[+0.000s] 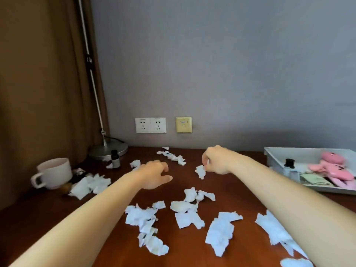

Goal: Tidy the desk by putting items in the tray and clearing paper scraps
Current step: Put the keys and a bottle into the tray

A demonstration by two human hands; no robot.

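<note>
Where the right hand point(215, 160) reaches: centre frame, pinching a torn white paper scrap point(200, 171)
Left hand point(154, 175): fingers loosely curled, seemingly holding nothing
Grey metal tray point(279, 157): right edge, holding a pink plush toy point(335, 168)

On my feed both arms are bare: the left forearm point(86, 214) enters from the lower left of the frame, the right forearm point(289, 191) from the lower right. The left hand point(154, 174) and right hand point(217, 160) are bare too.
</note>
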